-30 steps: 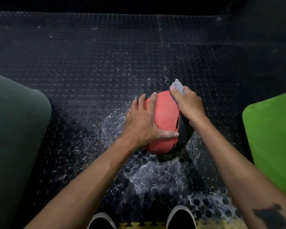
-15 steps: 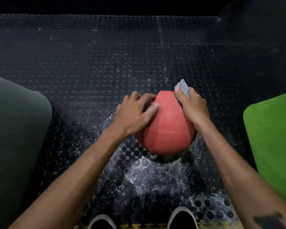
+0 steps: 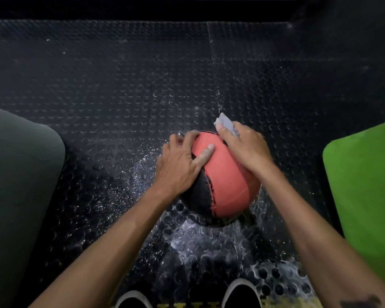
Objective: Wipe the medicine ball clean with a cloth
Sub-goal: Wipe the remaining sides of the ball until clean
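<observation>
Ball (image 3: 229,185) rotated, black panel now up; left hand (image 3: 178,167) fingers spread steadying; right hand (image 3: 247,150) clamps cloth (image 3: 226,123); wiping mid-way.

dim, glare on wet floor (image 3: 200,241), wide-angle bend

A gym floor: black studded rubber matting (image 3: 120,90) (wet in patches), green pad (image 3: 365,185) alongside.
</observation>
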